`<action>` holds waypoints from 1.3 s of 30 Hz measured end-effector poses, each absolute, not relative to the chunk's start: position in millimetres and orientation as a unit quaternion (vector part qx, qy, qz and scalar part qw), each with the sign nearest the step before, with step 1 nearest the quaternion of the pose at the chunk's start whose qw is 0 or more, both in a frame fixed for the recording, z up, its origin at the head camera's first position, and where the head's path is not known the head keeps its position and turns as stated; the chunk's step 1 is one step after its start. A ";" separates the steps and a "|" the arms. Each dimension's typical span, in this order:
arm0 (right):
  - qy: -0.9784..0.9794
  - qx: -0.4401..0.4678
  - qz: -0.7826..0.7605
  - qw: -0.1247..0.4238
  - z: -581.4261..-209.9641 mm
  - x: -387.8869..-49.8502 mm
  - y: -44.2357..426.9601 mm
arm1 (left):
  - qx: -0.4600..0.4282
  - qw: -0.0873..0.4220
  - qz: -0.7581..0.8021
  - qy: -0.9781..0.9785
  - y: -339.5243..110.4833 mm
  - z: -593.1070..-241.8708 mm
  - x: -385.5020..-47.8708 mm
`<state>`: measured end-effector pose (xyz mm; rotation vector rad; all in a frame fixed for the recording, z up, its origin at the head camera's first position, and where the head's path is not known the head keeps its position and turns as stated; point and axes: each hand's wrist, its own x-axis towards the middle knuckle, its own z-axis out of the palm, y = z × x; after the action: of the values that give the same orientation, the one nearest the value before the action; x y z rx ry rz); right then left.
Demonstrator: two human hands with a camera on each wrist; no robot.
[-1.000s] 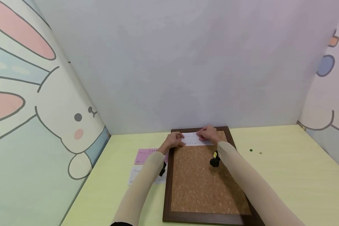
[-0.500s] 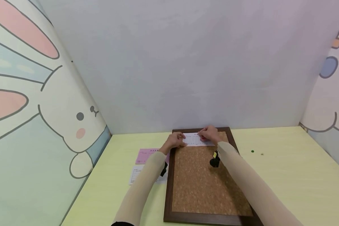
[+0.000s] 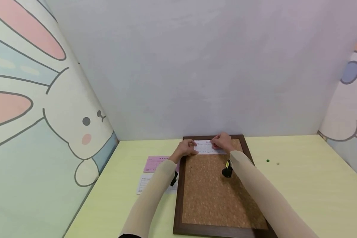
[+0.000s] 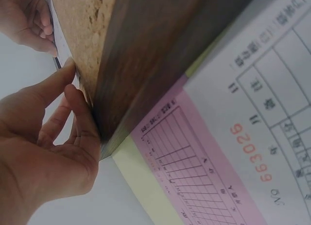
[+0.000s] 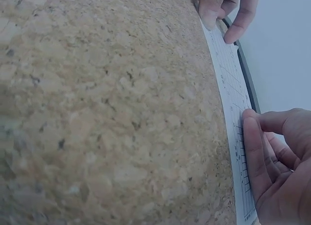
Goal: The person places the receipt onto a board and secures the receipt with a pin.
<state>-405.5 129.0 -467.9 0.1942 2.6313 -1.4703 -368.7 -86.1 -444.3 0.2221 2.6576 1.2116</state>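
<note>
A white printed form (image 3: 203,147) lies across the top of a cork board (image 3: 217,195) with a dark wooden frame. My left hand (image 3: 185,148) presses the form's left edge, thumb and index finger apart on it. My right hand (image 3: 222,142) is over the form's right half. In the right wrist view, that hand's thumb and index fingertip (image 5: 250,119) meet in a pinch against the paper. Whatever is between them is hidden by the fingers.
Left of the board lie a pink slip (image 3: 154,163) and another white form (image 3: 143,182), partly behind the left forearm. On the yellow tabletop (image 3: 303,191) to the right sit a small green object (image 3: 268,160) and a tiny pale one (image 3: 278,164). A grey wall (image 3: 208,82) rises behind.
The head view has turned slightly left, so everything appears a little farther right. Both hands stay on the form with almost no change in pose.
</note>
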 end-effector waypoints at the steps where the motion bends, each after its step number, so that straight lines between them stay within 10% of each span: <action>1: 0.870 0.062 -0.485 0.060 -468.8 -405.2 129.3 | 0.076 0.106 0.412 0.902 -86.1 -444.0 -367.6; 39: 0.895 -0.066 -0.424 0.123 -446.7 -363.8 130.1 | 0.075 0.097 0.390 0.913 -85.0 -450.4 -368.8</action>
<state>-363.8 130.1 -446.7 -0.1933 2.6110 -1.2365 -368.8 -85.0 -450.4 0.2212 2.7025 1.1538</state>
